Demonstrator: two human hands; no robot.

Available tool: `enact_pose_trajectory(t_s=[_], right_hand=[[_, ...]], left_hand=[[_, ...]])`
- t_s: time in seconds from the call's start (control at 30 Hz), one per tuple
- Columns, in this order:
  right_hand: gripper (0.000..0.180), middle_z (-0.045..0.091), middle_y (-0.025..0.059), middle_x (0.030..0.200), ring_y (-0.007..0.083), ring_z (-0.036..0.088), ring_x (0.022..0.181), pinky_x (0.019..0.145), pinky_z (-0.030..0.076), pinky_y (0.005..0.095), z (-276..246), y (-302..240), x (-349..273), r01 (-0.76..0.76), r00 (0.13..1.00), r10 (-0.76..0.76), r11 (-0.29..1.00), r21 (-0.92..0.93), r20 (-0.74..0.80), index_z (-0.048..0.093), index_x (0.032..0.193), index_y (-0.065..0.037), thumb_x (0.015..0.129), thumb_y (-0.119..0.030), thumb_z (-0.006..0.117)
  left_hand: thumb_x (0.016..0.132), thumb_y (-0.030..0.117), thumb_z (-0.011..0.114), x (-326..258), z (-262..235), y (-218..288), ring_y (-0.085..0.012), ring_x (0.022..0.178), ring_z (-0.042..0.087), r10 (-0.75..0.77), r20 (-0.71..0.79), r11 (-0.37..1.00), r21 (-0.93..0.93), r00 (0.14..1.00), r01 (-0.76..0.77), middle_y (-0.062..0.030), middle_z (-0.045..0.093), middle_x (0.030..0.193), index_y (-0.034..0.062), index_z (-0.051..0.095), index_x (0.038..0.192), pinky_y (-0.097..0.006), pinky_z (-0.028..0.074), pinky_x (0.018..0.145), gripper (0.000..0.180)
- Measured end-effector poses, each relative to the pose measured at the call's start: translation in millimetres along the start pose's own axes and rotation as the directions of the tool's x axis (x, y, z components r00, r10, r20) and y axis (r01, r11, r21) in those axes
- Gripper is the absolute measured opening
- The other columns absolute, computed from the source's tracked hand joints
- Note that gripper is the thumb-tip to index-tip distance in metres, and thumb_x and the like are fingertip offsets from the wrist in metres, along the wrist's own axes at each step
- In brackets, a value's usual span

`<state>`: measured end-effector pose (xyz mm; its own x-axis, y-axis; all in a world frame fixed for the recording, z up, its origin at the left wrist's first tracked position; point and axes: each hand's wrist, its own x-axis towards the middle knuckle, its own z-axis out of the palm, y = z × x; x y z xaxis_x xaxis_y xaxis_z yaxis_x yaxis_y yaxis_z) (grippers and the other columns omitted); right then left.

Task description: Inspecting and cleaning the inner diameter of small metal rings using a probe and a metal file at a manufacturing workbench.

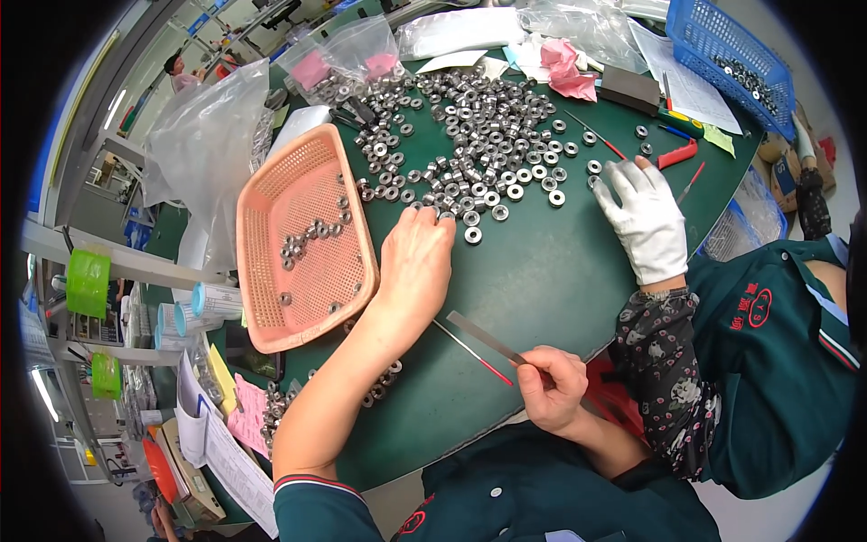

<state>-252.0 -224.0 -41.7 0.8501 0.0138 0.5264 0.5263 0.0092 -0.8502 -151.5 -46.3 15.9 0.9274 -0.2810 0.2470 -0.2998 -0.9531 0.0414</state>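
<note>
My left hand (pixel 417 262) lies palm down on the green table (pixel 533 280), its fingertips touching small metal rings at the near edge of a big pile of rings (pixel 470 135). My right hand (pixel 553 387) is closed on a thin flat metal strip (pixel 483 336) and a slim red-tipped rod (pixel 474 354), both pointing left over the table. A pink perforated basket (pixel 302 239) with several rings in it sits just left of my left hand.
A co-worker's white-gloved hand (pixel 646 217) rests at the right of the pile. A blue basket (pixel 731 54) with rings stands at the back right. Clear plastic bags (pixel 212 144), pink papers (pixel 564 68), a red pen (pixel 677 155) and taped rolls (pixel 194 307) lie around.
</note>
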Motion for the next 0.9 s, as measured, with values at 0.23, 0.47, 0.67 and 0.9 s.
enact_pose_trajectory(t_s=[0.23, 0.47, 0.67, 0.9], right_hand=[[0.007, 0.044, 0.0018, 0.048, 0.0116, 0.039, 0.038, 0.039, 0.031, 0.0247, -7.8, -8.2, 3.8, -0.014, 1.000, 0.014, 1.000, -0.024, 0.007, 0.057, 0.072, 0.001, 0.074, -0.001, 0.063], [0.006, 0.048, 0.0034, 0.050, 0.0146, 0.043, 0.040, 0.040, 0.033, 0.0275, -0.3, -3.4, -0.5, -0.023, 1.000, 0.023, 0.999, 0.026, -0.020, 0.058, 0.074, 0.000, 0.073, -0.001, 0.064], [0.005, 0.047, 0.0030, 0.050, 0.0137, 0.042, 0.039, 0.040, 0.033, 0.0271, -1.3, -6.6, -0.7, -0.047, 0.999, 0.047, 0.999, 0.001, -0.026, 0.058, 0.074, -0.002, 0.075, -0.003, 0.063], [0.005, 0.050, 0.0014, 0.052, 0.0087, 0.043, 0.041, 0.039, 0.032, 0.0237, -1.6, -10.4, -0.1, -0.061, 0.998, 0.061, 0.998, 0.015, -0.025, 0.058, 0.075, 0.000, 0.078, -0.002, 0.061]], left_hand=[[0.067, 0.002, 0.054, 33.5, 20.4, 7.9, -0.0245, 0.081, 0.048, 0.226, -0.112, 0.970, -0.065, 0.968, -0.234, -0.0100, 0.049, 0.078, 0.0047, 0.059, 0.076, -0.035, 0.040, 0.068, 0.011], [0.064, -0.001, 0.057, 37.9, 11.6, -2.1, -0.0254, 0.080, 0.048, 0.343, 0.034, 0.939, 0.004, 0.939, -0.343, -0.0088, 0.049, 0.078, 0.0061, 0.061, 0.082, -0.035, 0.039, 0.069, 0.020], [0.068, -0.001, 0.052, 40.8, 11.6, 3.8, -0.0229, 0.082, 0.046, 0.391, 0.084, 0.906, 0.142, 0.916, -0.400, -0.0070, 0.047, 0.079, 0.0080, 0.056, 0.081, -0.033, 0.038, 0.071, 0.016], [0.068, 0.005, 0.053, 41.6, 9.9, 1.3, -0.0208, 0.084, 0.047, 0.425, 0.086, 0.873, 0.224, 0.901, -0.433, -0.0067, 0.050, 0.080, 0.0075, 0.055, 0.076, -0.032, 0.037, 0.071, 0.008]])
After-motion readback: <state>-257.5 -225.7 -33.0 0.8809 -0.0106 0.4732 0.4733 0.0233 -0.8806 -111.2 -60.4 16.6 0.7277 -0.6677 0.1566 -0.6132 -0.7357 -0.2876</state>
